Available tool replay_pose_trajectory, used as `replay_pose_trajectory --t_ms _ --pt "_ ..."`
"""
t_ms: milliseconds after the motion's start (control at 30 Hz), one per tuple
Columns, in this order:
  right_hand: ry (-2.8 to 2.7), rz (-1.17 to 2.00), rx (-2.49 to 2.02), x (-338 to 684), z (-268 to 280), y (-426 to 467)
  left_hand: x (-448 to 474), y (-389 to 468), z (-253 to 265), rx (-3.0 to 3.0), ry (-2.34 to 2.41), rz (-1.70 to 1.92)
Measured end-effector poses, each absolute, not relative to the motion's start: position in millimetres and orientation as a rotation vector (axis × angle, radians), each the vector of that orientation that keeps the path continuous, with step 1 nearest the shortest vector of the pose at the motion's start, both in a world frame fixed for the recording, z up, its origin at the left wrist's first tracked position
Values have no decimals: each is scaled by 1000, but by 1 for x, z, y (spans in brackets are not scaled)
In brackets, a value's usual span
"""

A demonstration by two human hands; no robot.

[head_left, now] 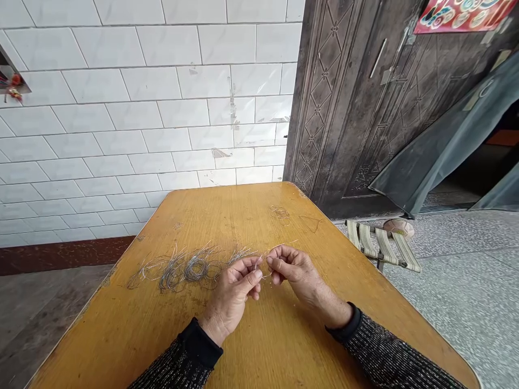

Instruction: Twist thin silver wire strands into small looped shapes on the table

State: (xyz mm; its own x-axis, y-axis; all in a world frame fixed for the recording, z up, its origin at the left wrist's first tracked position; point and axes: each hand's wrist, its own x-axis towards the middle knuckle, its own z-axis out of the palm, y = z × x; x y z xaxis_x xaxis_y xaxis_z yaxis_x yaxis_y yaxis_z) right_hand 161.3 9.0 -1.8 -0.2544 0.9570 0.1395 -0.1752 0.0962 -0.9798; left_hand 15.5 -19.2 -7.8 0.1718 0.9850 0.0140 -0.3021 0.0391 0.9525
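My left hand (238, 283) and my right hand (295, 273) are close together over the middle of the wooden table (275, 346). Thumb and forefinger of each are pinched on a thin wire (263, 259), which is too fine to follow along its whole length. A light end of it sticks out past my right forefinger. Left of my hands lie several loose coils of thin grey wire (195, 267), their ends pointing up and outward. Part of the nearest bundle is hidden behind my left hand.
A small coil of copper-coloured wire (279, 212) lies toward the table's far end, near a bent wire piece (311, 222). The table meets a white tiled wall (178, 124). Right of it are a dark carved door (365, 108) and a striped folding stool (381, 246).
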Motion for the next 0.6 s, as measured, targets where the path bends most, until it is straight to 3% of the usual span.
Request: replay_pose_trajectory --t_ms 367,600 --pt "-1347 1515 -847 159 1 6 15 -19 -8 1098 966 1234" --pt "-1405 1375 -960 157 0 8 16 -20 -4 1194 982 1119"
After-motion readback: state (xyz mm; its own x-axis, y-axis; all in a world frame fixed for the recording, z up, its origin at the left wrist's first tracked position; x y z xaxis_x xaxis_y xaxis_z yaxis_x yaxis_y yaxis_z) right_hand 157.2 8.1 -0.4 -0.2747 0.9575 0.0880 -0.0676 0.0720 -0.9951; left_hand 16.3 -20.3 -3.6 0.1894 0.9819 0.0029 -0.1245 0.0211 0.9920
